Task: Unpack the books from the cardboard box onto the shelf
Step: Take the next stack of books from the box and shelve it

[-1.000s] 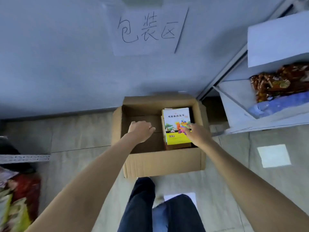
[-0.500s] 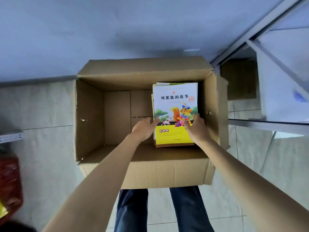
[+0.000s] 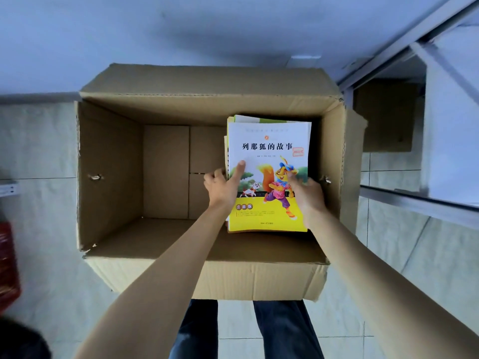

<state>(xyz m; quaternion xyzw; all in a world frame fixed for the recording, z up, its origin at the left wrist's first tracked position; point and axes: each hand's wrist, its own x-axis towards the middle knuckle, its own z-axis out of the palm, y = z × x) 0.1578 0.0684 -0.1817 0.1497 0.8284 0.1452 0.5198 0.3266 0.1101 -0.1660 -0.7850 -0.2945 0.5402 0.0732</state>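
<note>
I can't count the books (image 3: 268,174): the top cover hides those beneath. The frame's right edge crops the shelf (image 3: 451,141); a blurred red object (image 3: 7,265) sits left.

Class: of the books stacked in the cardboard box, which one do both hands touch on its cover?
The top book, with the fox cover and yellow lower band; the left hand and right hand grip it. The others show only edges.

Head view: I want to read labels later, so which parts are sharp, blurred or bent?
Head view: the book cover title is sharp; the red object at the left edge is smeared; the shelf rails slant from wide-angle distortion.
</note>
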